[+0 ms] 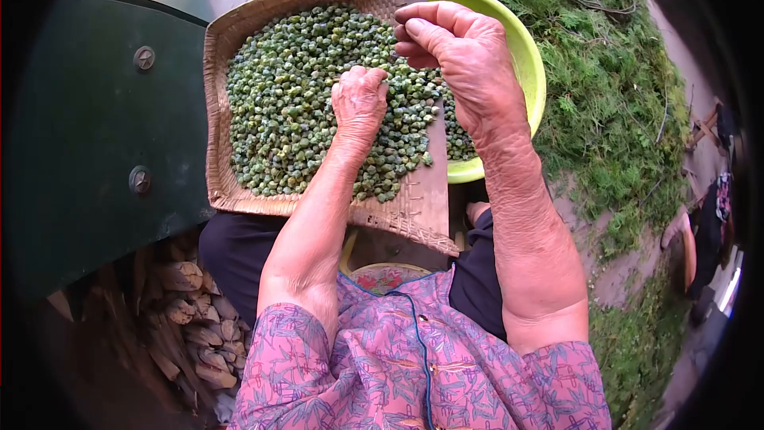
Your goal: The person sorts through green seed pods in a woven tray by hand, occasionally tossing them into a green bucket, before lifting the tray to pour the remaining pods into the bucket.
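Note:
A woven winnowing basket (213, 123) rests across my lap, heaped with small round green cones (278, 103). My left hand (360, 102) is down among them near the middle, its fingers curled under and partly hidden; what they hold, if anything, does not show. Raised above the basket's right edge, my right hand (469, 56) has thumb and fingers pinched together, with no object clearly visible in them. Beneath that hand and partly under the basket's board edge (430, 199) stands a yellow-green basin (532, 80), where more of the cones show.
Cut green leafy branches (613, 87) cover the ground on the right. To the left is a dark green studded door (72, 127), with stacked firewood (199, 318) below it. Part of another person (704, 231) shows at the far right edge.

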`<state>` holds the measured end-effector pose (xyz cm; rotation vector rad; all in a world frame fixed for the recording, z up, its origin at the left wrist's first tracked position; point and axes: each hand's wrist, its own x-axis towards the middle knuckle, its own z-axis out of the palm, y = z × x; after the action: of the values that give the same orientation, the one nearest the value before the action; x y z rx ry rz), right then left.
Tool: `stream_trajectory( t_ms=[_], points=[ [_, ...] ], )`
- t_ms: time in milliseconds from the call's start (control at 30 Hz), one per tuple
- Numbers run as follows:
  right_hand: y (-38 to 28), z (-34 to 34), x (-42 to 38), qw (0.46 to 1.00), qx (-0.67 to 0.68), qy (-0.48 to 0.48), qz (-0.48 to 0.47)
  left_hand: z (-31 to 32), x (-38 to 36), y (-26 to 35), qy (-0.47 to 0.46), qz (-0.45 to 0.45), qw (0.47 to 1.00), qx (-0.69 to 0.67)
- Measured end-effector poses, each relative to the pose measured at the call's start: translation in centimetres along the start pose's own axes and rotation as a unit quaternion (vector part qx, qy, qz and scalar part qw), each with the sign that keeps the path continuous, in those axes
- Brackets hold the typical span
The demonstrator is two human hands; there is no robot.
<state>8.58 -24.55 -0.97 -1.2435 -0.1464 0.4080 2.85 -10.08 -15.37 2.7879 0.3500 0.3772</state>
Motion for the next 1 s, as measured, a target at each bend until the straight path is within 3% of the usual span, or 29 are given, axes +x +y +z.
stream_trajectory(
  t_ms=[167,267,367,433,500,600,700,933,967,1000],
  points=[
    [0.3,-0.1,0.1,1.000,-0.003,-0.001,-0.006,-0.1,-0.5,-0.3,-0.010,0.006,1.000,0.012],
    [0.5,0.0,0.2,1.000,-0.012,-0.004,-0.002,-0.9,-1.2,-0.9,0.025,-0.048,0.982,-0.181],
    [1.7,-0.2,0.5,0.993,-0.116,-0.025,-0.013,-3.4,-2.2,-0.5,-0.024,-0.210,0.878,-0.429],
    [2.4,-0.1,0.6,0.968,-0.234,-0.069,-0.060,-5.5,-2.9,0.3,-0.027,-0.252,0.818,-0.516],
    [3.1,0.3,0.2,0.943,-0.299,-0.145,-0.038,-7.4,-3.3,1.1,-0.026,-0.255,0.782,-0.568],
    [4.0,1.1,-0.6,0.898,-0.370,-0.224,-0.081,-9.3,-3.9,2.1,-0.035,-0.260,0.769,-0.583],
    [3.5,1.5,-1.0,0.910,-0.320,-0.257,-0.063,-10.1,-4.5,1.7,-0.050,-0.234,0.758,-0.607],
    [2.7,1.4,-0.8,0.909,-0.172,-0.354,0.138,-12.4,-6.5,0.9,-0.103,-0.220,0.754,-0.610],
    [3.0,1.3,-0.7,0.909,-0.172,-0.354,0.138,-12.6,-6.9,0.9,-0.110,-0.217,0.745,-0.621],
    [3.4,1.3,-0.7,0.905,-0.221,-0.356,0.067,-12.9,-7.4,1.2,-0.110,-0.212,0.762,-0.602]
  ],
)
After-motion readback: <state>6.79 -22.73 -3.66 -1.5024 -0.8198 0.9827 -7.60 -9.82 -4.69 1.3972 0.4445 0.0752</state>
